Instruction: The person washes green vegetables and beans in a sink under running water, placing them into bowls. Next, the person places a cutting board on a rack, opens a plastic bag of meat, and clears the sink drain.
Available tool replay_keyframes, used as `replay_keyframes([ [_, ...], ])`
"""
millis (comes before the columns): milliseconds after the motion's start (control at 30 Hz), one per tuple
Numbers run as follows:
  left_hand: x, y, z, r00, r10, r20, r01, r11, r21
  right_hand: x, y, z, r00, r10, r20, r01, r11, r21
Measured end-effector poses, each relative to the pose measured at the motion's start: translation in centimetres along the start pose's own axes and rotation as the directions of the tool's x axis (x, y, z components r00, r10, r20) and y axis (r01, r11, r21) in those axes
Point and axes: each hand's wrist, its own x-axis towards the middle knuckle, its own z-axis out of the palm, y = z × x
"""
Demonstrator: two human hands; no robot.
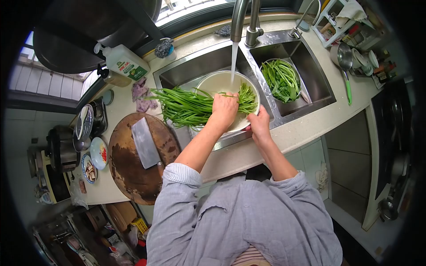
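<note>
A bundle of long green stalks [184, 106] lies across a pale bowl [213, 82] in the left sink basin [177, 75], its leafy ends hanging over the bowl's left side. My left hand [225, 108] is closed around the bundle, over the bowl. With its fingers closed on the bowl's right rim, my right hand [259, 122] holds the bowl. Water runs from the faucet [238, 22] into the bowl, just behind my left hand. In the right basin [310, 57], more green vegetables [280, 80] fill a second container.
Left of the sink, a cleaver [147, 142] rests on a round wooden board [122, 164]. Beyond it are plates of cut food [99, 153], a purple cloth [144, 95] and a white pump bottle [124, 62]. A green-handled pot [341, 56] sits at the right.
</note>
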Motion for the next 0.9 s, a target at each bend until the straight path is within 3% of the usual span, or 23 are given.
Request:
replay_keyframes([
  [33, 0.2, -0.2, -0.1, 0.998, 0.001, -0.056, 0.0, 1.0, 0.009, 0.3, -0.1, 0.3, 1.0, -0.008, -0.007, 0.008, 1.0, -0.003],
  [67, 0.6, -0.2, -0.3, 0.994, -0.041, 0.101, 0.044, 0.999, -0.028, 0.8, -0.1, 0.3, 1.0, -0.016, -0.009, 0.015, 0.999, -0.047],
  [167, 1.0, 0.8, -0.8, 0.991, -0.129, 0.023, 0.128, 0.99, 0.05, 2.1, 0.0, 0.6, 1.0, 0.021, 0.002, -0.021, 1.0, 0.021],
  [200, 1.0, 0.9, -1.5, 0.986, -0.145, 0.077, 0.147, 0.989, -0.018, 2.0, -0.4, 0.9, 0.999, 0.044, -0.011, -0.044, 0.998, 0.053],
  [300, 0.4, 0.8, -2.1, 0.986, -0.145, -0.077, 0.144, 0.989, -0.029, 2.7, -0.3, 1.1, 0.994, 0.104, -0.019, -0.103, 0.993, 0.056],
  [333, 0.1, 0.6, -3.4, 0.994, -0.108, -0.016, 0.106, 0.99, -0.087, 3.3, 0.1, 1.0, 0.995, 0.095, -0.019, -0.094, 0.995, 0.039],
  [467, -2.7, 0.1, -5.6, 0.995, -0.062, -0.079, 0.043, 0.975, -0.217, 3.9, 0.3, 1.0, 0.996, 0.066, -0.052, -0.063, 0.997, 0.054],
  [600, -4.5, -0.1, -5.4, 0.956, -0.211, -0.203, 0.062, 0.823, -0.565, 4.7, 0.9, 0.9, 0.998, 0.052, -0.025, -0.05, 0.994, 0.093],
  [700, -5.3, 0.8, -5.5, 0.915, -0.376, -0.144, 0.156, 0.662, -0.733, 5.2, 0.9, 0.9, 1.0, 0.013, -0.013, -0.011, 0.995, 0.094],
  [833, -2.7, 1.0, -4.1, 0.81, -0.284, -0.513, 0.061, 0.911, -0.408, 5.0, 1.3, 1.2, 0.998, -0.054, -0.017, 0.055, 0.997, 0.052],
  [867, -1.7, 0.5, -3.0, 0.836, -0.176, -0.519, 0.015, 0.954, -0.3, 5.0, 1.5, 1.2, 0.997, -0.069, -0.018, 0.07, 0.997, 0.027],
  [900, -1.3, 0.1, -1.8, 0.902, -0.135, -0.41, 0.005, 0.953, -0.304, 5.0, 1.5, 1.4, 0.996, -0.093, -0.016, 0.093, 0.994, 0.057],
])
